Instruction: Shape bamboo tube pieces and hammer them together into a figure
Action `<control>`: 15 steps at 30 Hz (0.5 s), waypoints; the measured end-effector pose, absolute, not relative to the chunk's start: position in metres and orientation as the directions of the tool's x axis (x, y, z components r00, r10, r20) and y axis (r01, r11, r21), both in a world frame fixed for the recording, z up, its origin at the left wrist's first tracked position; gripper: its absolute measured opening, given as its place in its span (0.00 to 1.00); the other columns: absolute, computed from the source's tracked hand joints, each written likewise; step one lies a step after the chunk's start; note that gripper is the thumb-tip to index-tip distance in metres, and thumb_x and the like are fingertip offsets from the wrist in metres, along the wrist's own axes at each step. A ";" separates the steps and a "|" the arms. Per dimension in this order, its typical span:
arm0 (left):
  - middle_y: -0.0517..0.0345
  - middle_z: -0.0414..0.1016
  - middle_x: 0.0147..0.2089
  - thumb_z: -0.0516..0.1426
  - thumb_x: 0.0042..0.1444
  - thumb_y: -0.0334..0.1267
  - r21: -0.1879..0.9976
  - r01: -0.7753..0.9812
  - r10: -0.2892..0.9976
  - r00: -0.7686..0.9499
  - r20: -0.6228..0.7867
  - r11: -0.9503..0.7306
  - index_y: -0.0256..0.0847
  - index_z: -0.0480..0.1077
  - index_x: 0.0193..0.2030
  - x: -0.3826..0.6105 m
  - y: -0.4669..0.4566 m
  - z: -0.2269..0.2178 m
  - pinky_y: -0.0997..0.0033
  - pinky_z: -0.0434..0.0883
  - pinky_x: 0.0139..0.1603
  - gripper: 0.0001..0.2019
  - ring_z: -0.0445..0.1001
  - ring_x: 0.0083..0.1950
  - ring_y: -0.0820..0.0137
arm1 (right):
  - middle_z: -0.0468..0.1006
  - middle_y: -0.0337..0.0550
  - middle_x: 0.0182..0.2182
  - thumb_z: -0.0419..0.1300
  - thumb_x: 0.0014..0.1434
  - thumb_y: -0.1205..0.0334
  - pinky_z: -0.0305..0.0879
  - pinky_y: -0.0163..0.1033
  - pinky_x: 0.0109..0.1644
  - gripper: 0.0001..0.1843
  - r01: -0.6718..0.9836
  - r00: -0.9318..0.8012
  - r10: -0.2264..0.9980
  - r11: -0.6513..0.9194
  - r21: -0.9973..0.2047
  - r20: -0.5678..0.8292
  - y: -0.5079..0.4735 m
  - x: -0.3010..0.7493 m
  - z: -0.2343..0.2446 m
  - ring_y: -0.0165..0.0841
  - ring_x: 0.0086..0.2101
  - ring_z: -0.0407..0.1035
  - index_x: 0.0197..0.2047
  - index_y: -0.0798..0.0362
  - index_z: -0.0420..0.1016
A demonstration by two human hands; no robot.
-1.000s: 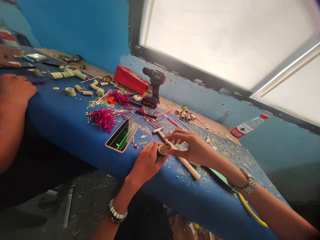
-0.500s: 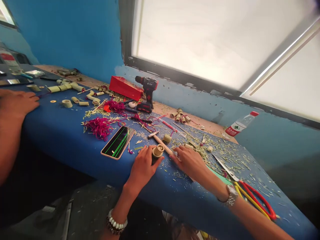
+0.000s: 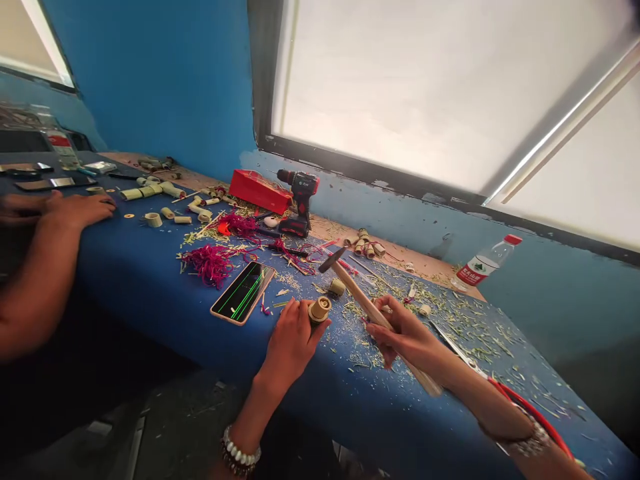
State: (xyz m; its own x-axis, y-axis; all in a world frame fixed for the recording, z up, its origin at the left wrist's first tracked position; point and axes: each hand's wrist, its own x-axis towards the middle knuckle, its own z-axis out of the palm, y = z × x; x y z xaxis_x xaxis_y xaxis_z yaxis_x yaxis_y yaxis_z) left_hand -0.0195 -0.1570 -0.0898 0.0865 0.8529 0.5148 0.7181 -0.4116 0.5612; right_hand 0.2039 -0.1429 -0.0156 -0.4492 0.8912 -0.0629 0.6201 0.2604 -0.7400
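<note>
- Left hand (image 3: 293, 339), lower centre: fingers curled around a bamboo piece (image 3: 320, 309), below the frame's middle
- Right hand (image 3: 407, 333), right of centre: fingers pinching the hammer (image 3: 363, 302) by its handle, head toward upper left

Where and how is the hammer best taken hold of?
Probably by the lower part of the hammer's wooden handle, coming from the near right side. The handle is long and straight and slants down that way, while the metal head sits at the far, raised end. The right grip holds it nearer the middle.
</note>
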 end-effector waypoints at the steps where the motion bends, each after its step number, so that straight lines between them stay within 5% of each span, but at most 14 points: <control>1: 0.53 0.74 0.44 0.49 0.67 0.50 0.552 0.726 0.853 0.093 0.514 -0.411 0.40 0.62 0.45 -0.020 -0.156 -0.090 0.45 0.65 0.63 0.14 0.74 0.49 0.60 | 0.63 0.30 0.24 0.50 0.66 0.43 0.57 0.33 0.15 0.19 0.577 -0.456 0.887 0.231 -0.784 -0.075 -0.149 0.207 -0.011 0.26 0.16 0.58 0.48 0.47 0.52; 4: 0.53 0.74 0.43 0.50 0.67 0.50 0.520 0.748 0.845 0.101 0.525 -0.412 0.40 0.62 0.44 -0.019 -0.154 -0.092 0.46 0.66 0.61 0.14 0.74 0.48 0.60 | 0.60 0.31 0.23 0.50 0.68 0.44 0.54 0.35 0.18 0.17 0.550 -0.453 0.892 0.286 -0.785 0.008 -0.168 0.212 0.007 0.27 0.18 0.54 0.49 0.48 0.61; 8: 0.52 0.74 0.42 0.51 0.65 0.52 0.517 0.763 0.842 0.066 0.536 -0.389 0.39 0.62 0.46 -0.018 -0.152 -0.097 0.49 0.70 0.56 0.16 0.73 0.48 0.59 | 0.55 0.30 0.18 0.50 0.70 0.52 0.46 0.38 0.20 0.11 0.719 -0.436 0.856 0.517 -0.464 0.279 -0.182 0.214 0.022 0.28 0.17 0.51 0.48 0.48 0.66; 15: 0.49 0.72 0.43 0.48 0.66 0.53 0.451 0.817 0.839 0.073 0.539 -0.360 0.36 0.65 0.46 -0.016 -0.154 -0.102 0.53 0.70 0.52 0.19 0.70 0.47 0.58 | 0.57 0.30 0.17 0.47 0.71 0.51 0.48 0.36 0.20 0.14 0.774 -0.498 0.851 0.523 -0.356 0.169 -0.188 0.214 0.011 0.29 0.16 0.55 0.42 0.50 0.66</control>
State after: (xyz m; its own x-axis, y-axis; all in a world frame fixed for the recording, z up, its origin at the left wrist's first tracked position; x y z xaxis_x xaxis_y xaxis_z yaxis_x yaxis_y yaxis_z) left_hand -0.0159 -0.1542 -0.1018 0.0725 0.8392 0.5389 0.8166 -0.3602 0.4511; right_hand 0.2145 -0.1882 0.0114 -0.4976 0.8508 0.1690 0.7739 0.5234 -0.3564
